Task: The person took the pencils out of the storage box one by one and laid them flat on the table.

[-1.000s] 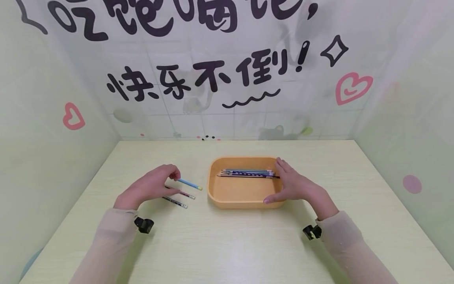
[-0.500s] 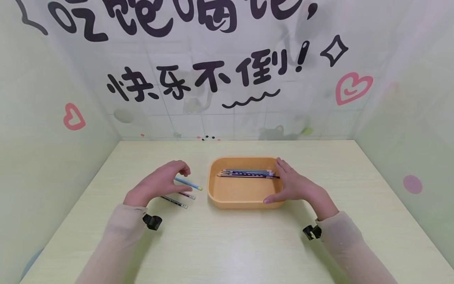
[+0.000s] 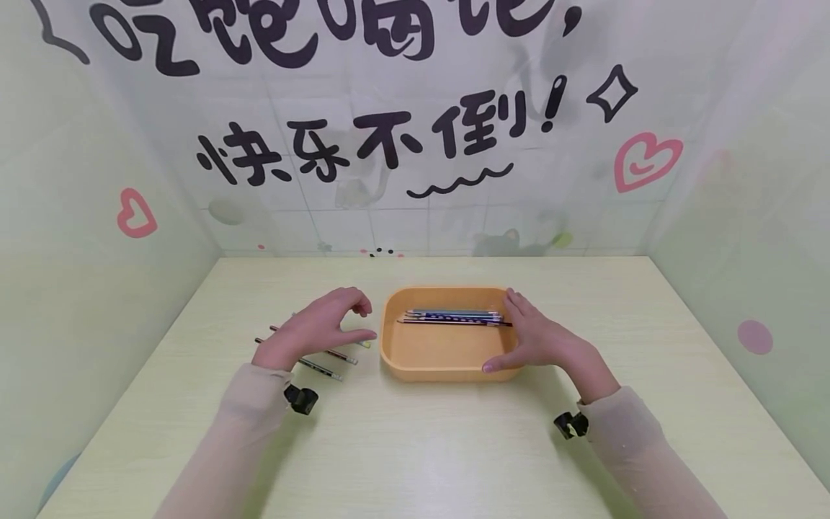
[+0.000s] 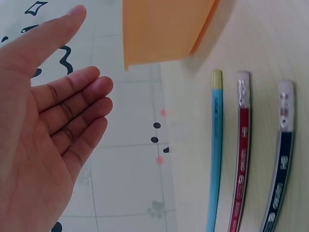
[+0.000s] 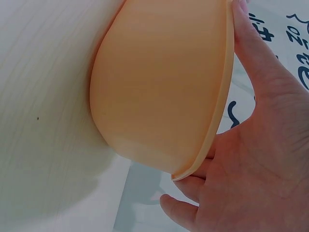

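My left hand (image 3: 318, 328) hovers over the table just left of an orange plastic tray (image 3: 437, 349), thumb and fingers apart and the palm bare in the left wrist view. Under and beside it lie three pencils: a light blue one (image 4: 216, 145) with a yellow end, a red one (image 4: 243, 140) and a dark blue one (image 4: 282, 150), both with white erasers. At the tray's right end my right hand (image 3: 538, 335) holds the rim, thumb at the front corner and fingers at the back. Several pencils (image 3: 454, 318) lie side by side inside the tray, along its back.
The pale wooden table (image 3: 415, 447) is enclosed by a printed back wall (image 3: 402, 223) with black lettering and by side walls. A black wrist camera (image 3: 301, 398) is strapped to the left sleeve, another (image 3: 570, 425) to the right.
My left hand has moved right and slightly back, away from the loose pencils toward the tray's left rim, uncovering their far ends. The right hand and the tray have stayed put.
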